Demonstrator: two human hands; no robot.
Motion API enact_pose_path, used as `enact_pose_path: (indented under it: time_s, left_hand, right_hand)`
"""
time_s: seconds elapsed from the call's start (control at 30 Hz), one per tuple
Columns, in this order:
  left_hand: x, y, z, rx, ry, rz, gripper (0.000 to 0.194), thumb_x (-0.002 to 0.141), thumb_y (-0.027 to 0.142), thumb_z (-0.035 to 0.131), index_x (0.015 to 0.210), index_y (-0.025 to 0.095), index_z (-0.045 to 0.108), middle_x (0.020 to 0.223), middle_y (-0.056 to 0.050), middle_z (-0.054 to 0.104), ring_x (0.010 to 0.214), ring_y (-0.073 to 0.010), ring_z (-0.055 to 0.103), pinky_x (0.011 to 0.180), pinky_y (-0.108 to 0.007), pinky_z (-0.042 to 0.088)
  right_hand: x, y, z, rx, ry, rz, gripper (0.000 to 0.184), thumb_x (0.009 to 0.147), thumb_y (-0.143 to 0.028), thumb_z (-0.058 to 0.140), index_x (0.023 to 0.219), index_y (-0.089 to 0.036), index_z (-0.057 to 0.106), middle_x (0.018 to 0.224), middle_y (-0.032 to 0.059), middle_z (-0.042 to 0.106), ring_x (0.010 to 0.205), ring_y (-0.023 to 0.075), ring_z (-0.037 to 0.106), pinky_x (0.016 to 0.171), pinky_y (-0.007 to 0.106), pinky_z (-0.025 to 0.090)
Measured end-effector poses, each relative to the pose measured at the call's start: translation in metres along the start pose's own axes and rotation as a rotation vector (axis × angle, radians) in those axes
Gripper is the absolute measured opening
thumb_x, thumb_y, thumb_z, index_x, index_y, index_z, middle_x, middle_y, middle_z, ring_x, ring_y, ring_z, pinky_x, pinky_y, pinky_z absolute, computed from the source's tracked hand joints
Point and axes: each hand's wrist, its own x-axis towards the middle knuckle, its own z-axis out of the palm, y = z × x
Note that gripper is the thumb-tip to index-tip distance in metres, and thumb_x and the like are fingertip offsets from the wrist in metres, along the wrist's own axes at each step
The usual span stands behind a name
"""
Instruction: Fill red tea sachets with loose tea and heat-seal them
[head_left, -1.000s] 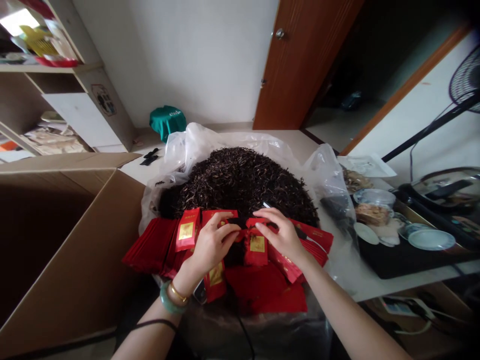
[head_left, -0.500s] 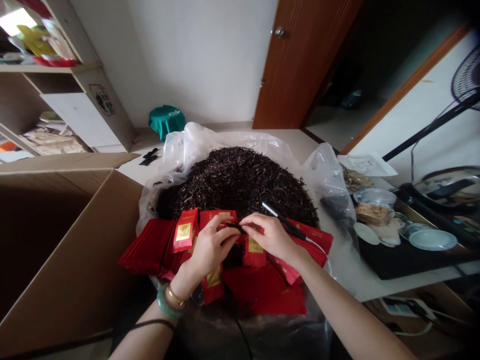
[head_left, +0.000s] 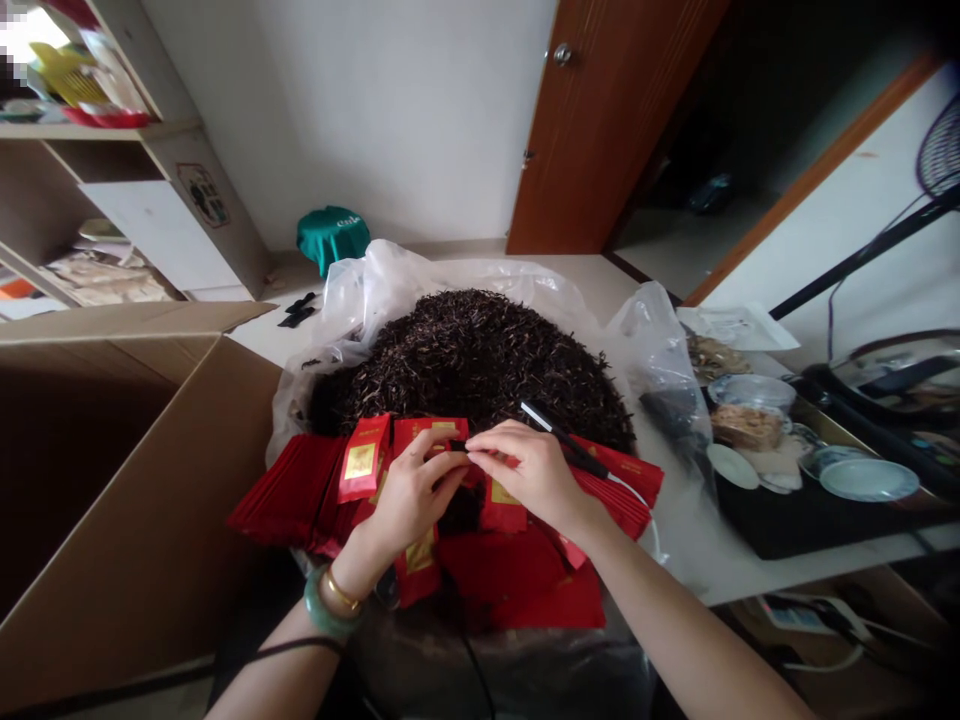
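My left hand and my right hand meet above a row of red packets, their fingertips pinching a small black strip. A red packet with a gold label stands just left of my left hand, and another lies under my right. A slim black tool with a white tip rests just beyond my right hand, trailing a white cord. Behind the packets rises a heap of dark loose tea leaves, in a clear plastic bag.
A stack of red packets lies on the left, beside an open cardboard box. A dark tray with plates and bowls sits on the table at right. A green-covered stool stands by the wall.
My hands have drawn closer together around the black strip and shifted slightly left. The black tool now shows more fully beyond my right hand.
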Motion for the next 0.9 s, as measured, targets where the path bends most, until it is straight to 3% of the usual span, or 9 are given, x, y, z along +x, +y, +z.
enact_pose_path:
  time_s: [0.23, 0.4, 0.57, 0.63, 0.73, 0.9]
  left_hand:
    - [0.001, -0.001, -0.003, -0.039, 0.022, -0.039, 0.011, 0.087, 0.018, 0.059, 0.088, 0.019, 0.070, 0.108, -0.009, 0.063, 0.086, -0.0161, 0.067, 0.076, -0.029, 0.058]
    - [0.000, -0.003, -0.003, -0.079, 0.027, -0.052, 0.012, 0.087, 0.018, 0.058, 0.087, 0.020, 0.071, 0.102, -0.009, 0.066, 0.086, -0.0170, 0.067, 0.074, -0.029, 0.058]
    - [-0.002, 0.000, -0.002, -0.156, 0.067, -0.038, 0.012, 0.087, 0.019, 0.060, 0.087, 0.020, 0.072, 0.097, -0.008, 0.068, 0.087, -0.0169, 0.068, 0.074, -0.028, 0.058]
    - [-0.002, 0.000, -0.001, -0.232, 0.081, -0.125, 0.015, 0.085, 0.021, 0.063, 0.098, 0.021, 0.070, 0.095, -0.007, 0.070, 0.086, -0.0169, 0.068, 0.075, -0.029, 0.058]
    - [0.001, -0.002, -0.003, -0.421, 0.042, -0.381, 0.040, 0.080, 0.029, 0.068, 0.118, 0.020, 0.062, 0.094, -0.006, 0.073, 0.082, -0.0177, 0.069, 0.075, -0.031, 0.059]
    - [0.005, -0.003, -0.005, -0.733, -0.046, -0.672, 0.033, 0.068, 0.044, 0.077, 0.082, 0.014, 0.072, 0.079, -0.007, 0.074, 0.071, -0.0182, 0.068, 0.068, -0.029, 0.057]
  right_hand:
    - [-0.001, 0.001, -0.005, -0.114, 0.010, -0.053, 0.018, 0.089, -0.018, 0.055, 0.100, -0.020, 0.069, 0.090, 0.0075, 0.071, 0.092, 0.0210, 0.062, 0.082, 0.037, 0.055]
    - [-0.003, 0.002, -0.001, -0.263, -0.121, -0.149, 0.008, 0.083, -0.025, 0.066, 0.088, -0.021, 0.070, 0.084, 0.0077, 0.069, 0.098, 0.0268, 0.057, 0.087, 0.046, 0.052]
    - [-0.007, 0.005, 0.005, -0.327, -0.214, -0.190, 0.008, 0.084, -0.018, 0.064, 0.090, -0.017, 0.070, 0.082, 0.0078, 0.069, 0.104, 0.0276, 0.058, 0.090, 0.046, 0.051]
    - [-0.006, 0.005, 0.002, -0.303, -0.197, -0.192, 0.010, 0.086, -0.016, 0.061, 0.087, -0.017, 0.070, 0.081, 0.0071, 0.070, 0.103, 0.0265, 0.059, 0.089, 0.045, 0.051]
    - [-0.003, 0.005, -0.008, -0.242, -0.175, -0.185, 0.016, 0.090, -0.017, 0.056, 0.089, -0.020, 0.071, 0.084, 0.0059, 0.071, 0.101, 0.0242, 0.059, 0.089, 0.044, 0.051]
    - [0.000, 0.000, -0.015, -0.177, -0.123, -0.170, 0.017, 0.092, -0.021, 0.053, 0.089, -0.020, 0.070, 0.084, 0.0070, 0.068, 0.093, 0.0222, 0.060, 0.083, 0.039, 0.053]
